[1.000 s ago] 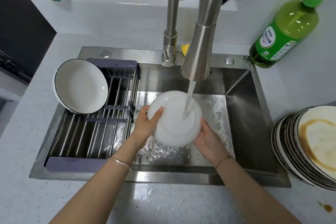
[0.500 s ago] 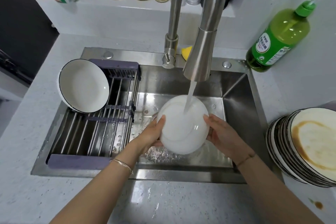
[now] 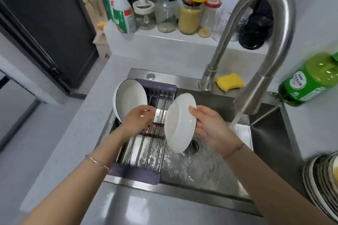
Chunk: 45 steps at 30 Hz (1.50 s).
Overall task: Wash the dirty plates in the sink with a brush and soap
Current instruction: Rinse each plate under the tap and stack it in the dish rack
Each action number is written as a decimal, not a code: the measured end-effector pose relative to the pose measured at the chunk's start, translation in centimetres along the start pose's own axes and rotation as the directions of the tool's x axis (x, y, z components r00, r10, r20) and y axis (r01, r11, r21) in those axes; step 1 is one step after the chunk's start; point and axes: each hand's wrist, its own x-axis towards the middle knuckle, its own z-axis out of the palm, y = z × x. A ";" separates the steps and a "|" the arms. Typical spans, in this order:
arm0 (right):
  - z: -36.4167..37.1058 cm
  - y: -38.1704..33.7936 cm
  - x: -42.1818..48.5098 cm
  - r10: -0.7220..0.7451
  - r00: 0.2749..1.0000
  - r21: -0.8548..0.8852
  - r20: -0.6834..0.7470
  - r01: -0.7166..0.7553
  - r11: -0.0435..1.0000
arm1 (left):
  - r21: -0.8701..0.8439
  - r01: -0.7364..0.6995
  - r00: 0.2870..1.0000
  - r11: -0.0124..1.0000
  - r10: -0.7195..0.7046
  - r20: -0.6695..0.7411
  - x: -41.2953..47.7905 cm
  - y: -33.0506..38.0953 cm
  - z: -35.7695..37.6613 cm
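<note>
My right hand (image 3: pixel 210 128) grips a wet white plate (image 3: pixel 180 124) by its right rim and holds it tilted on edge over the sink (image 3: pixel 270 142), just right of the drying rack (image 3: pixel 142 170). My left hand (image 3: pixel 139 120) hovers over the rack bars with loosely curled fingers and holds nothing. It is close to a dark-rimmed white plate (image 3: pixel 130 100) that stands on edge at the rack's far left. Water runs from the faucet (image 3: pixel 263 86) into the basin to the right of the held plate. A stack of dirty plates (image 3: pixel 321 184) sits on the counter at the right edge.
A yellow sponge (image 3: pixel 230 81) lies on the sink ledge behind the faucet base. A green soap bottle (image 3: pixel 311 80) stands at the far right. Jars and bottles line the shelf (image 3: pixel 182 39) behind the sink. The drain (image 3: pixel 192 146) shows below the held plate.
The plate has left the water stream and moved left toward the rack, tipped on edge. My left hand let go of it and moved over the rack. The camera view shifted left.
</note>
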 end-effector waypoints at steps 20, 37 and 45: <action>17.0 -0.4 13.7 0.113 0.976 0.013 -0.187 -0.112 0.994 | -0.005 -0.090 0.978 0.996 0.088 -0.190 4.6 -2.6 -9.6; 21.8 -0.8 14.8 0.164 0.986 -0.061 -0.042 -0.166 0.984 | -0.128 -0.170 0.984 0.977 0.161 -0.079 4.9 -4.6 -10.3; 19.4 -1.7 14.8 0.080 0.996 -0.059 0.034 -0.078 0.995 | 0.034 -0.222 0.958 0.975 0.224 -0.181 5.4 -4.1 -9.7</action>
